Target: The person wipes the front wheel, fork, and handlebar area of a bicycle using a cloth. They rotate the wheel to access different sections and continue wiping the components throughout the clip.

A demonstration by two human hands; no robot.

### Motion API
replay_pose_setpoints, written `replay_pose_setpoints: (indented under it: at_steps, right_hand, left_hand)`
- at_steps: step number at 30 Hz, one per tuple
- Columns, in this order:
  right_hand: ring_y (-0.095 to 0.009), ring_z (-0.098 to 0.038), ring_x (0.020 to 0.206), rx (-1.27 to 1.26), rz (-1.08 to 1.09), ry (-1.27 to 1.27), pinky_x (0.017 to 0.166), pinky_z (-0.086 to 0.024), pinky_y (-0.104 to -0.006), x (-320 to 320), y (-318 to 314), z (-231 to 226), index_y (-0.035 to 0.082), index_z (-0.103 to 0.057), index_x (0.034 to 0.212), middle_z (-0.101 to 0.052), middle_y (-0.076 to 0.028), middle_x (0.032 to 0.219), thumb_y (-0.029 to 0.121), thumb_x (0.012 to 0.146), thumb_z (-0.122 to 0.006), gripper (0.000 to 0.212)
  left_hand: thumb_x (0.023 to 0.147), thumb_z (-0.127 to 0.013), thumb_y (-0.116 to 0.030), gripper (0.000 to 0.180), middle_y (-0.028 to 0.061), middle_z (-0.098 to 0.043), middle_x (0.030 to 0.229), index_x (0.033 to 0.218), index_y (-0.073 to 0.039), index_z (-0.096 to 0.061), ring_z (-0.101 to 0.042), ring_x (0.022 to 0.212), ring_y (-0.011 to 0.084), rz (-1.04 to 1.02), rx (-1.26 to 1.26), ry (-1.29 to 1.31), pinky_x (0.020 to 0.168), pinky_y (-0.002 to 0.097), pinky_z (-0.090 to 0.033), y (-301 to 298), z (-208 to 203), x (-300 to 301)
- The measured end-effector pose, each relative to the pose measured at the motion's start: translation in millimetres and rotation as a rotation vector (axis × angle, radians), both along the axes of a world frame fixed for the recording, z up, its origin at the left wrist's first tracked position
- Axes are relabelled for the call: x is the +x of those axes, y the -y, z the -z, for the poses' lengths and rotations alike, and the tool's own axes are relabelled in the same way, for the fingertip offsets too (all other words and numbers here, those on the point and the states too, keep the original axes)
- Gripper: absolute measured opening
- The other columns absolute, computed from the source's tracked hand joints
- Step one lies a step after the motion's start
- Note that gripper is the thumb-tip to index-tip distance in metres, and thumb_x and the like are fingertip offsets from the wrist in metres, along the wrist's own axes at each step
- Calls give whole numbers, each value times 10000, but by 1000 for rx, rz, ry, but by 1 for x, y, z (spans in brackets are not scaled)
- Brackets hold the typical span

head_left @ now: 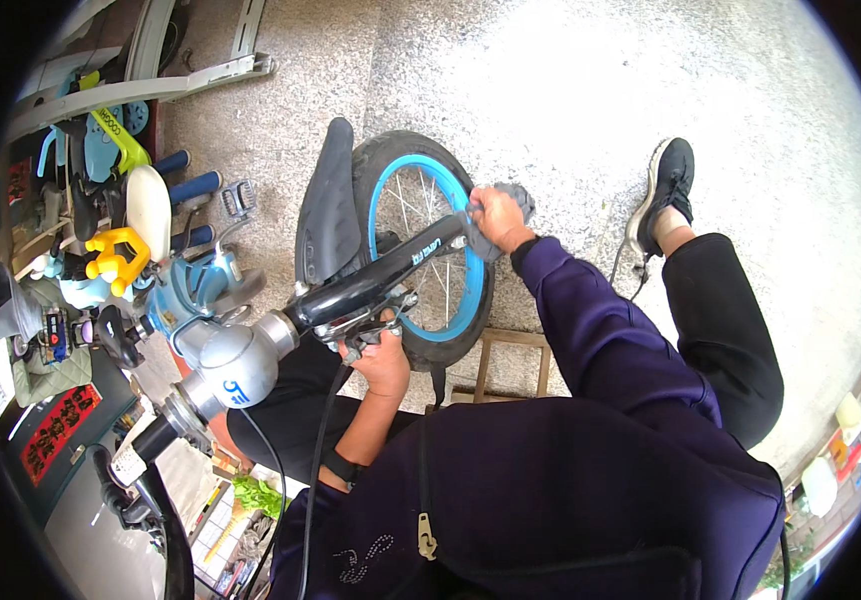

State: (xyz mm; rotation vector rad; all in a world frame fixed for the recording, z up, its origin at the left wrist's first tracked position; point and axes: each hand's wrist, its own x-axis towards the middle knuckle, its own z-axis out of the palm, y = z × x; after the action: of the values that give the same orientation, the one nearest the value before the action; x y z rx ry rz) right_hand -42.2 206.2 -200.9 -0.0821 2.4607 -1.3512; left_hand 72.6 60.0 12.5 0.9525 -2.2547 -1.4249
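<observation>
A small bicycle's front wheel (477, 270), with a bright blue rim and black tyre, stands before me. Its black fork (390, 268) runs from the silver head tube (238, 366) up to the hub end. My right hand (497, 217) is closed around a dark grey rag (517, 199), pressed at the fork's lower end. Below the fork, the fingers of my left hand (384, 362) are curled at the metal rim brake (360, 335), partly hidden by it. A black mudguard (330, 215) sits on the wheel's left side.
A wooden frame (510, 365) lies behind the wheel. Bike parts, including a yellow piece (118, 258) and a pedal (239, 198), crowd the left. The handlebar (162, 520) reaches toward the lower left. My shoe (665, 190) rests on the speckled floor (560, 110).
</observation>
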Motion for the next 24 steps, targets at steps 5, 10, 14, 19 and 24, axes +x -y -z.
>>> replay_pose_setpoints:
  at_steps: [5, 10, 14, 19, 24]
  right_hand:
    - [-405, -588, 779, 43, -62, 185, 668, -470, -477, 48, -8, -7, 110, -557, 770, -619, -175, 837, 110, 716, -593, 64]
    - [-380, -592, 792, -37, -26, 270, 690, -472, -459, 36, -6, -15, 83, -553, 794, -614, -179, 820, 117, 702, -634, 127]
    - [-381, -571, 790, -100, 147, -189, 689, -460, -452, -7, 26, -9, 72, -549, 855, -578, -168, 792, 87, 711, -643, 172]
    - [-376, -572, 797, -155, 149, -84, 692, -461, -448, -10, 26, -3, 65, -559, 812, -569, -169, 801, 74, 702, -655, 147]
    - [-384, -577, 807, -79, 118, -58, 710, -468, -449, 43, 13, 1, 64, -585, 834, -582, -171, 827, 76, 723, -630, 120]
  left_hand:
    - [766, -702, -36, 473, 112, -600, 1071, 1164, 30, -454, -592, 920, 175, -22, 71, 5, 811, 308, -477, 4, 5, 2]
    - [774, -682, -18, 458, 97, -594, 1091, 1178, 22, -470, -575, 947, 164, 4, 129, -113, 849, 305, -459, 3, 6, -2]
    - [784, -665, -21, 408, 85, -591, 1076, 1152, 30, -497, -555, 942, 159, 20, 48, -131, 870, 300, -435, 1, 6, -2]
    - [783, -666, -15, 377, 84, -589, 1075, 1125, 24, -512, -554, 941, 157, -15, 88, -102, 862, 299, -435, 1, 6, -1]
    - [782, -664, -14, 380, 81, -585, 1067, 1128, 11, -510, -558, 929, 164, 15, 99, -181, 854, 298, -439, -1, 10, 3]
